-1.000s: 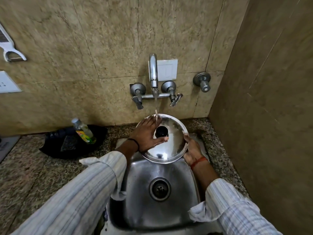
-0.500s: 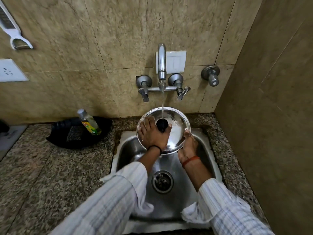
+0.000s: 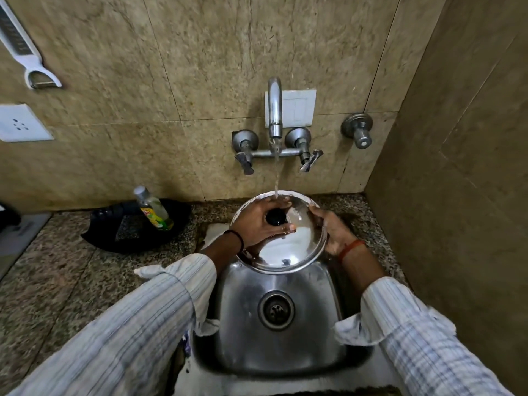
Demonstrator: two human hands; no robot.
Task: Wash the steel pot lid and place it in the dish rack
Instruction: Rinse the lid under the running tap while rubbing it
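The round steel pot lid (image 3: 288,251) with a black knob (image 3: 276,218) is held tilted over the steel sink (image 3: 320,315), under running water from the tap (image 3: 275,110). My left hand (image 3: 258,224) lies flat on the lid's top face, fingers spread around the knob, with the stream landing on the fingers. My right hand (image 3: 333,231) grips the lid's right rim, thumb on top. No dish rack is in view.
A dish-soap bottle (image 3: 153,208) leans on a black pan (image 3: 134,227) on the granite counter left of the sink. A tiled wall stands close on the right. A wall valve (image 3: 358,131), a socket (image 3: 21,122) and a hanging peeler (image 3: 27,52) are on the back wall.
My left hand has slid over the lid's top from the left side to around the knob under the stream. The lid stayed under the tap in my right hand.
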